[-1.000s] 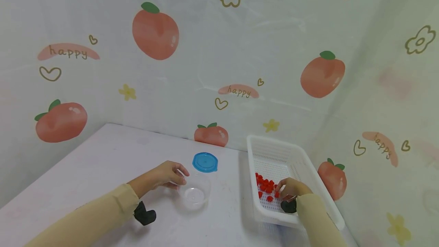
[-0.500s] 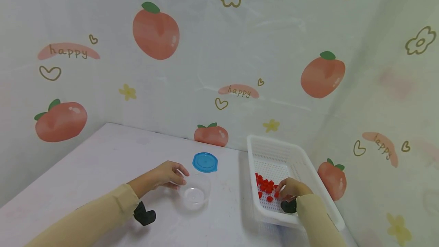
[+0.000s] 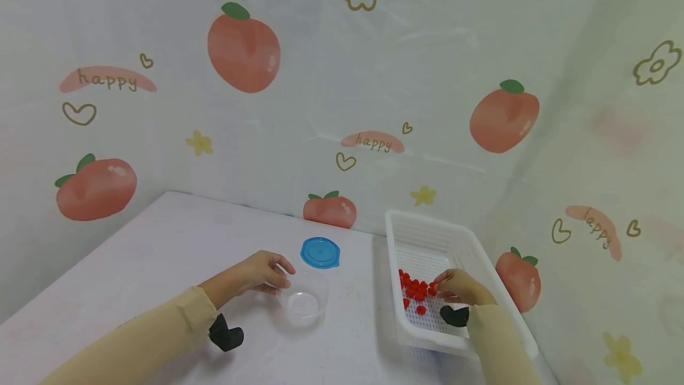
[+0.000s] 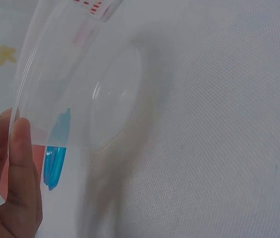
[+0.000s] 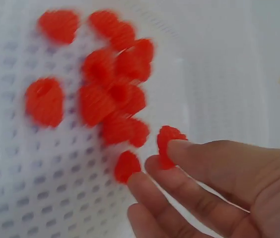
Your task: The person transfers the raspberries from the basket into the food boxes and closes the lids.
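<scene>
My left hand pinches the rim of a clear plastic bowl standing upright on the table. In the left wrist view, the thumb and a finger lie on either side of the bowl wall. Inside the white basket, my right hand holds one red raspberry between thumb and finger. Another raspberry lies close to the fingertips of the other fingers. Several more raspberries are clustered on the basket's perforated floor, with a few lying a little apart.
A blue lid lies flat on the white table behind the bowl. The white basket has raised walls and stands on the right, near the printed curtain. Black wrist mounts show under the sleeves.
My right hand has lifted slightly and shifted back and to the right, with a raspberry now between its fingers. The left hand and the bowl stay in place.
</scene>
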{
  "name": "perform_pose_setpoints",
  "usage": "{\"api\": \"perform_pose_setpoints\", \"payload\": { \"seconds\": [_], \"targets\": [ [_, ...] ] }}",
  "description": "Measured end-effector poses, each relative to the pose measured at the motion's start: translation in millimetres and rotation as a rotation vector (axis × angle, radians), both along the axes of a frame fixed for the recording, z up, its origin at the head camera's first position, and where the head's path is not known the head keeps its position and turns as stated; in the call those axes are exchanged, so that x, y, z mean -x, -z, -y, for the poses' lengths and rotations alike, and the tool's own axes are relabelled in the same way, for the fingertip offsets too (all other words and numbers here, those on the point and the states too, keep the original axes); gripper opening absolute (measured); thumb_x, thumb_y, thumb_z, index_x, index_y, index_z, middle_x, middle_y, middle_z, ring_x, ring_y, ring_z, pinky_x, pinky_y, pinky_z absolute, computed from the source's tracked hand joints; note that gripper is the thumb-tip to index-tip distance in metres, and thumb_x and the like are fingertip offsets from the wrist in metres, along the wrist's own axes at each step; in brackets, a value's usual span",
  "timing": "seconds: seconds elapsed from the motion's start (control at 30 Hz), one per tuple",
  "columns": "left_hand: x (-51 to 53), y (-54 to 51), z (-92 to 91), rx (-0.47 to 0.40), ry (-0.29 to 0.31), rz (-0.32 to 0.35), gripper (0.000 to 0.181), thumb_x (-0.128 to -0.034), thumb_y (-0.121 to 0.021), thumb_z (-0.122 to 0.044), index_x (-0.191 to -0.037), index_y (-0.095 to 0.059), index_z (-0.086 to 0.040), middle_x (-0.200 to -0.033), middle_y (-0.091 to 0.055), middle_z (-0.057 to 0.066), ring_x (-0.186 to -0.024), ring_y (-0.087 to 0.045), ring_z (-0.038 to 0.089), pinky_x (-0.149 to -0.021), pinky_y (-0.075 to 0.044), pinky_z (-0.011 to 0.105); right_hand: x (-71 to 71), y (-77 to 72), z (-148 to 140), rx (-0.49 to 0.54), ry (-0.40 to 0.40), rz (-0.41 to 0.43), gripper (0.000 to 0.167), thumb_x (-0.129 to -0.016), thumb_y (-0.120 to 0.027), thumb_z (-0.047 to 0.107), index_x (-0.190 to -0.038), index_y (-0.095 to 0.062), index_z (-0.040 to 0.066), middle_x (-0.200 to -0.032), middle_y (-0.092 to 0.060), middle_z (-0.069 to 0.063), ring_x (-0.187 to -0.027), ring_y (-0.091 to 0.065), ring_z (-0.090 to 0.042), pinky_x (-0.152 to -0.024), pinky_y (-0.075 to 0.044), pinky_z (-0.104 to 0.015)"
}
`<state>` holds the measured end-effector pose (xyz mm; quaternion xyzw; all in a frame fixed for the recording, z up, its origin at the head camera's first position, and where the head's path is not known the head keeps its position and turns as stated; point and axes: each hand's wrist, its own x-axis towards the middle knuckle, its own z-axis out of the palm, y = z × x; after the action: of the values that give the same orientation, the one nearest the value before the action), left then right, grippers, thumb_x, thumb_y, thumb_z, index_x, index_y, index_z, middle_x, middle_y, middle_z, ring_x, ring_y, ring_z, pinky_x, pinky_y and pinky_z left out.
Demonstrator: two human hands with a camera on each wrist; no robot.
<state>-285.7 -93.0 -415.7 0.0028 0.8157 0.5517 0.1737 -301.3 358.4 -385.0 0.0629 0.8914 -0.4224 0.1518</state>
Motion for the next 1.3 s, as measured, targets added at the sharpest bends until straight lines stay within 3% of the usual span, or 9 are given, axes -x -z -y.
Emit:
{"api": "perform_pose_setpoints", "payload": {
  "seconds": [0.13, 0.43, 0.6, 0.77, 1.0, 1.1, 1.3],
  "targets": [
    [0.4, 0.2, -0.9, -0.005, -0.008, 0.003, 0.027, -0.0804, -0.076, -0.002, -0.105, -0.067, -0.002, -0.087, -0.061, 0.011, -0.069, -0.057, 0.019, -0.062, -0.056, 0.026, -0.3, -4.9, -3.9, 0.099, -0.009, -0.048, 0.025, -0.094, -0.057, 0.008, -0.111, -0.051, -0.01, -0.105, -0.066, -0.02, -0.083, -0.066, -0.02, -0.081, -0.058, -0.034],
    [1.3, 0.4, -1.9, 0.006, -0.009, -0.002, 0.026, -0.0798, -0.076, -0.003, -0.104, -0.067, -0.003, -0.086, -0.06, 0.01, -0.067, -0.057, 0.019, -0.061, -0.056, 0.025, 2.1, -12.6, -3.9, 0.226, -0.009, -0.181, 0.042, -0.099, -0.053, 0.018, -0.128, -0.042, -0.011, -0.112, -0.065, -0.01, -0.103, -0.065, -0.025, -0.086, -0.056, -0.028],
    [2.8, 2.1, -1.5, 0.024, -0.008, -0.012, 0.027, -0.0789, -0.077, -0.004, -0.105, -0.067, -0.003, -0.087, -0.06, 0.011, -0.068, -0.058, 0.019, -0.062, -0.056, 0.026, -1.1, -21.9, 6.3, 0.281, -0.005, -0.234, 0.046, -0.1, -0.054, 0.023, -0.131, -0.04, -0.008, -0.119, -0.059, -0.01, -0.105, -0.063, -0.018, -0.09, -0.054, -0.025],
    [3.7, 2.2, -1.6, 0.035, -0.009, -0.016, 0.029, -0.0781, -0.078, -0.005, -0.105, -0.068, -0.003, -0.086, -0.06, 0.01, -0.068, -0.058, 0.019, -0.062, -0.057, 0.026, -5.8, -31.4, 18.7, 0.347, -0.01, -0.266, 0.049, -0.1, -0.054, 0.026, -0.132, -0.038, -0.006, -0.114, -0.059, -0.002, -0.098, -0.062, -0.006, -0.09, -0.052, -0.02],
    [2.1, 0.6, -2.6, 0.041, -0.012, -0.021, 0.028, -0.0783, -0.078, -0.004, -0.105, -0.068, -0.003, -0.086, -0.059, 0.01, -0.068, -0.058, 0.019, -0.062, -0.057, 0.026, -15.5, -43.5, 45.7, 0.522, -0.044, -0.329, 0.035, -0.1, -0.052, 0.016, -0.125, -0.042, -0.006, -0.102, -0.061, 0.005, -0.093, -0.065, -0.006, -0.088, -0.053, -0.019],
    [1.9, 0.5, -2.8, 0.045, -0.016, -0.022, 0.028, -0.0783, -0.078, -0.004, -0.104, -0.068, -0.003, -0.086, -0.059, 0.01, -0.067, -0.058, 0.019, -0.061, -0.056, 0.026, -19.4, -48.4, 59.3, 0.607, -0.065, -0.349, 0.025, -0.1, -0.051, 0.012, -0.121, -0.046, -0.002, -0.101, -0.062, 0.004, -0.093, -0.066, -0.008, -0.087, -0.053, -0.019],
    [1.9, 0.0, -2.8, 0.043, -0.019, -0.022, 0.027, -0.0784, -0.078, -0.004, -0.103, -0.068, -0.003, -0.086, -0.06, 0.01, -0.067, -0.058, 0.019, -0.061, -0.056, 0.026, -27.2, -55.7, 85.4, 0.683, -0.08, -0.369, 0.017, -0.099, -0.053, 0.011, -0.116, -0.052, 0.007, -0.104, -0.061, 0.002, -0.095, -0.066, -0.011, -0.087, -0.053, -0.02]
  ]
}}
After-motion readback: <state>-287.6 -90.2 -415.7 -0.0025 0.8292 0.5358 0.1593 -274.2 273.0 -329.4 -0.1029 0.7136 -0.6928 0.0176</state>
